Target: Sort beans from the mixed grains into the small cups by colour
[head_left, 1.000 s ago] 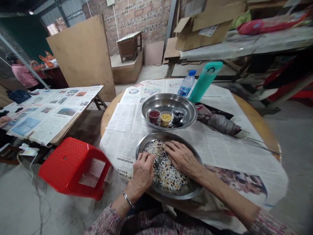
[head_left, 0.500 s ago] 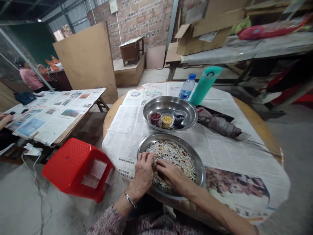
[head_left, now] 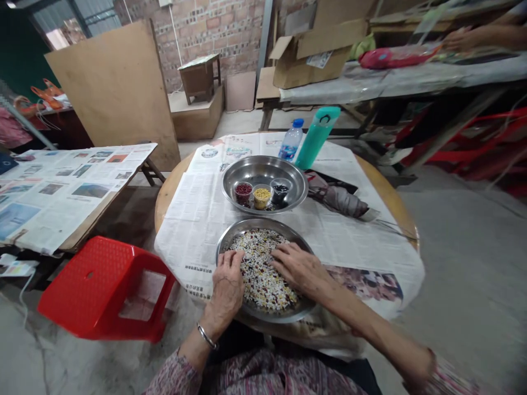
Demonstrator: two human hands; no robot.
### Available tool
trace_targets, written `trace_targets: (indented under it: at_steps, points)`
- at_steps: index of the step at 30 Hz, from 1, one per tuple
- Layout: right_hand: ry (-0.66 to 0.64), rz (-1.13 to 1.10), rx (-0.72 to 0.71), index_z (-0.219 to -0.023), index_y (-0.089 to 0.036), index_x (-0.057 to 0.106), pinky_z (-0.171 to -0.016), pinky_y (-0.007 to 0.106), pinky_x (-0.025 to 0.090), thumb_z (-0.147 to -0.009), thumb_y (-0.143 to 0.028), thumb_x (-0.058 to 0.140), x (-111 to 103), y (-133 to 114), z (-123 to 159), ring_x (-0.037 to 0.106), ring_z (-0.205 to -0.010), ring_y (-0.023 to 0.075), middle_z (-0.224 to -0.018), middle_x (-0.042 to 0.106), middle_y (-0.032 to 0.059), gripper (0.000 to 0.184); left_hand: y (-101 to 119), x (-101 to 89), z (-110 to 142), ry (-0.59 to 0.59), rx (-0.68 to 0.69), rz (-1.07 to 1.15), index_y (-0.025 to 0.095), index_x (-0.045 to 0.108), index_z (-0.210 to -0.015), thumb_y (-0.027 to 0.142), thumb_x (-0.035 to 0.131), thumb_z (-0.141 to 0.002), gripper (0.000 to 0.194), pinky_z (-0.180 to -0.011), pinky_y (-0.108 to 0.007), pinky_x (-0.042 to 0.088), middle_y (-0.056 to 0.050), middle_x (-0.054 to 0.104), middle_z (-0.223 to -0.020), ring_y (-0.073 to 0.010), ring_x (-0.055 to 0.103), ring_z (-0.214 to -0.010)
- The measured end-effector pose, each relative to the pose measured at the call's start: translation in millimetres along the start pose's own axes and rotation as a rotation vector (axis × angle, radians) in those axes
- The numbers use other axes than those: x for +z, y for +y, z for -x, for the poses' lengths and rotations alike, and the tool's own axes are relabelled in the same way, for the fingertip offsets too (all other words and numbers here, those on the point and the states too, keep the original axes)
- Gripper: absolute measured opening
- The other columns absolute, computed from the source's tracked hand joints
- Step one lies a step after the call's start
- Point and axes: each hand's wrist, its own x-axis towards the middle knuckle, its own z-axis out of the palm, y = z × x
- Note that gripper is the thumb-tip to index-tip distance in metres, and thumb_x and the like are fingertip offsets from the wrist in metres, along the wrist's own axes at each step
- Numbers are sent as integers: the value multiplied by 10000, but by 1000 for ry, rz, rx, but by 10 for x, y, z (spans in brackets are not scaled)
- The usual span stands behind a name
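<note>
A person's left hand, a metal bangle on its wrist, sits at the near-left edge of a steel plate, fingers curled down into a mix of beans and grains; whether it has hold of any cannot be told. The right hand lies across the same mix, fingers loosely spread and resting on top, holding nothing visible. The mix fills the plate between and beneath both hands.

Just beyond, a second steel plate holds three small cups: red beans, yellow grains and black beans. Both plates stand on newspaper spread over a round wooden table. A plastic water bottle and a teal flask stand at the far edge, with a folded gray umbrella to the right. A red plastic stool stands left of the table, beside a second newspaper-covered table. A co-worker's hand shows at upper right.
</note>
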Motion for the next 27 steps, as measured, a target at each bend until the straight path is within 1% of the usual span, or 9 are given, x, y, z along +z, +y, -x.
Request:
trace_targets:
  at_steps: [4,7,9,11,15,18,22,25,27]
  points:
    - [-52,-203,-122,-1128,-202,607,-850,357,537,-865,-242,651,0,-336,210,581,-1033,229,-1141,634,86,269,34,-31,1,-6,2,2,194,496,-1277,-49,417,-845,502,-1007,-423,489,-79,561,-1207,-230,508,-1134]
    - [-146,-255,-199,-1056,-210,635,-827,334,549,-859,-117,598,45,-496,130,588,-1007,211,-1087,643,67,222,54,-55,-5,-19,-4,10,192,506,-1258,-40,431,-859,467,-1012,-417,488,-76,568,-1208,-228,509,-1144]
    - [-144,-230,-186,-1005,-203,653,-798,338,557,-854,-54,540,71,-467,24,593,-973,213,-1024,652,65,240,51,-54,-10,-9,5,9,193,515,-1242,-15,428,-891,417,-1002,-414,493,-73,576,-1193,-226,518,-1130]
    - [-55,-193,-121,-1015,-192,664,-831,371,559,-842,-18,501,77,-348,-53,593,-1002,227,-1047,652,82,295,36,-46,-11,19,27,6,196,521,-1226,19,416,-927,363,-989,-411,496,-73,582,-1181,-221,527,-1112]
    - [231,-250,61,-1081,-220,679,-930,405,541,-871,-49,460,22,-71,-1,597,-1079,226,-1131,640,93,348,44,-65,-12,26,106,15,198,550,-1164,105,458,-961,241,-958,-398,505,-69,604,-1137,-213,537,-1065]
    - [413,-360,226,-1044,-240,697,-878,384,557,-901,-124,461,-41,12,147,637,-994,211,-1048,660,78,299,162,-111,-54,-101,220,-10,209,572,-1138,200,601,-910,230,-952,-422,501,-72,612,-1151,-238,546,-1074]
    - [558,-484,379,-1028,-230,689,-846,366,552,-942,-197,455,-61,-45,280,654,-931,200,-975,683,70,252,444,-36,-245,-283,440,-100,204,557,-1221,368,753,-790,501,-1038,-513,428,-129,546,-1326,-323,499,-1238]
    - [629,-499,433,-1027,-227,679,-856,381,547,-952,-215,446,-12,-111,303,653,-928,203,-976,687,76,245,611,165,-448,-350,560,-126,156,539,-1254,360,724,-802,529,-1106,-553,352,-173,498,-1380,-346,423,-1335]
    - [651,-493,446,-1030,-226,671,-856,382,548,-954,-212,440,31,-138,301,651,-927,202,-980,683,78,243,649,295,-554,-413,616,-117,148,558,-1227,276,658,-839,421,-1069,-509,406,-165,529,-1331,-318,472,-1281]
